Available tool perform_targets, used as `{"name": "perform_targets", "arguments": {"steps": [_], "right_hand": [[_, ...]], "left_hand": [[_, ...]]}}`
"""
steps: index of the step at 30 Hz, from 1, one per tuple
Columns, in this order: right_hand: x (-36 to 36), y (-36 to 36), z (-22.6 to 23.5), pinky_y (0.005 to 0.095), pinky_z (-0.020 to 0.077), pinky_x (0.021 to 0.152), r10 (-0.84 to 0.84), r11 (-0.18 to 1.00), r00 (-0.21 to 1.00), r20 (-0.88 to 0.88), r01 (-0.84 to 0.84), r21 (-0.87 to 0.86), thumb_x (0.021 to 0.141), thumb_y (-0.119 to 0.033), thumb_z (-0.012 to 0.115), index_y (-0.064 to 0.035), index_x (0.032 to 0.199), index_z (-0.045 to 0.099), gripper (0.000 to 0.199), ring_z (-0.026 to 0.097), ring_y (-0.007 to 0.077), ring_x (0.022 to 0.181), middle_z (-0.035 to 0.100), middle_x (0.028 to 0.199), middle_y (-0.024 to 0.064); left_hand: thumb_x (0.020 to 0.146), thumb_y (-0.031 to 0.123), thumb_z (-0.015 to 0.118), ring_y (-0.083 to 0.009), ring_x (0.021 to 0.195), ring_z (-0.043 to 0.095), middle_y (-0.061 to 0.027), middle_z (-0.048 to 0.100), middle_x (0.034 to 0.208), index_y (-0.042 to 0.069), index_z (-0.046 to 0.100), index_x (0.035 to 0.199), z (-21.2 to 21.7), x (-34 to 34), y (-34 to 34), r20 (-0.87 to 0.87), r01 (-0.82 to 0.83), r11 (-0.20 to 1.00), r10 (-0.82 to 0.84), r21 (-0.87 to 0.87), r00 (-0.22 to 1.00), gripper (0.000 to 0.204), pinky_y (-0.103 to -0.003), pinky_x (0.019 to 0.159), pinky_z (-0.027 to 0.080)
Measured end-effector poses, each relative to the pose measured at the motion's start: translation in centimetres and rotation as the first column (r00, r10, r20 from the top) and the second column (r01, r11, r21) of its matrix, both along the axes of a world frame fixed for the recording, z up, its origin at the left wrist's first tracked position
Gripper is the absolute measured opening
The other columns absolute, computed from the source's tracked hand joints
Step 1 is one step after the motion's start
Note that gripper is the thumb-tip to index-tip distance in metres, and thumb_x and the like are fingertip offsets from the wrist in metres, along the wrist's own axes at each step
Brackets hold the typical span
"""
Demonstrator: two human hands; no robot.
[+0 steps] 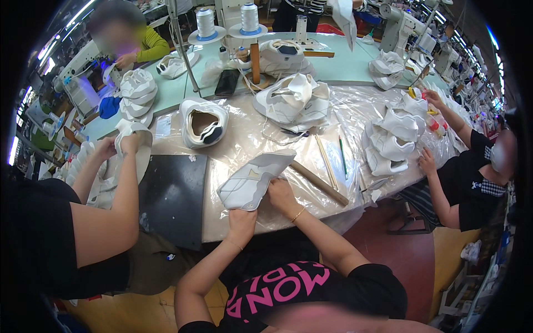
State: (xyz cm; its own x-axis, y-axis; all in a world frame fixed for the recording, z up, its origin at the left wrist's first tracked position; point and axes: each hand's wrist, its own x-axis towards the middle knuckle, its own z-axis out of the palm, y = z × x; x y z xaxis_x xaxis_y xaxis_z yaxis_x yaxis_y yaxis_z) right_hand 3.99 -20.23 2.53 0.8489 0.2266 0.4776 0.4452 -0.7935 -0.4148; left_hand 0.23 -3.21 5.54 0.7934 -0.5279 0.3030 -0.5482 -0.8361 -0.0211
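Observation:
A white and pale grey shoe upper (251,183) is held in front of me, tilted over the plastic-covered table edge, its pointed end towards the far right. My left hand (242,218) grips its near lower edge, with the fingers partly hidden by it. My right hand (281,195) is closed at its right side, and its fingertips are out of sight. Just right of that hand lies a brown rod (319,183). Beyond the upper stands a white shoe upper with a dark inside (204,125), and a pile of white uppers (294,102) sits farther back.
A black board (172,194) lies left, beside a co-worker's arms (119,183) handling white pieces. Thin sticks (326,161) and a green pencil (342,158) rest right. Stacked uppers (391,139) stand near another co-worker's hand (427,162). A metal pole (189,61) rises behind.

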Motion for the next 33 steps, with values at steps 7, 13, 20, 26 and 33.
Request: {"name": "perform_targets", "arguments": {"steps": [7,13,20,26,33], "right_hand": [[-1.9,-0.6,0.4,0.0433,0.0501,0.07,0.028,0.999,0.998,-0.062,-0.026,0.029,0.076,-0.002,0.056,-0.0021,0.092,0.061,0.017,0.062,0.0342,0.076,0.06,0.085,0.0173],[-1.8,-0.6,0.2,0.043,0.0496,0.067,-0.005,1.0,1.0,0.016,0.004,0.02,0.077,-0.003,0.055,-0.0036,0.089,0.062,0.014,0.061,0.0318,0.073,0.06,0.083,0.0146],[-1.9,-0.3,-0.5,0.0407,0.0493,0.064,0.007,0.995,1.0,0.015,-0.005,-0.098,0.075,-0.003,0.056,-0.004,0.083,0.062,0.011,0.061,0.0294,0.071,0.062,0.083,0.0123],[-2.3,-0.4,-0.2,0.0398,0.0491,0.062,-0.018,0.999,0.999,0.035,0.019,-0.028,0.074,-0.002,0.056,-0.0041,0.083,0.063,0.012,0.061,0.0286,0.067,0.062,0.083,0.0114],[-2.6,0.4,-0.6,0.0408,0.0487,0.06,-0.072,0.997,0.995,-0.072,0.069,-0.041,0.071,-0.004,0.06,-0.0034,0.078,0.062,0.008,0.06,0.0299,0.062,0.062,0.074,0.0138]], "left_hand": [[0.079,0.011,0.059,-0.0315,0.11,0.058,-0.0146,0.062,0.118,0.005,0.063,0.12,-2.4,-0.6,0.1,-0.014,0.007,1.0,-0.007,-0.03,1.0,0.042,-0.045,0.094,0.046],[0.077,0.01,0.06,-0.0311,0.108,0.059,-0.0138,0.062,0.117,0.006,0.064,0.117,-1.7,-0.9,0.5,0.005,0.044,0.985,-0.044,-0.167,0.999,0.041,-0.044,0.093,0.047],[0.077,0.009,0.059,-0.0317,0.108,0.058,-0.0139,0.062,0.117,0.006,0.064,0.117,-4.0,-1.2,0.1,0.021,-0.016,0.977,0.021,-0.211,1.0,0.041,-0.045,0.091,0.047],[0.078,0.009,0.059,-0.0327,0.111,0.057,-0.0145,0.06,0.12,0.006,0.062,0.121,-4.1,-2.6,0.3,-0.096,-0.038,0.987,0.023,-0.157,0.995,0.043,-0.046,0.095,0.045],[0.079,0.008,0.059,-0.0349,0.113,0.055,-0.0164,0.058,0.123,0.005,0.059,0.125,-4.3,-3.5,0.0,-0.1,-0.086,0.977,0.068,-0.196,0.993,0.046,-0.048,0.098,0.042]]}}
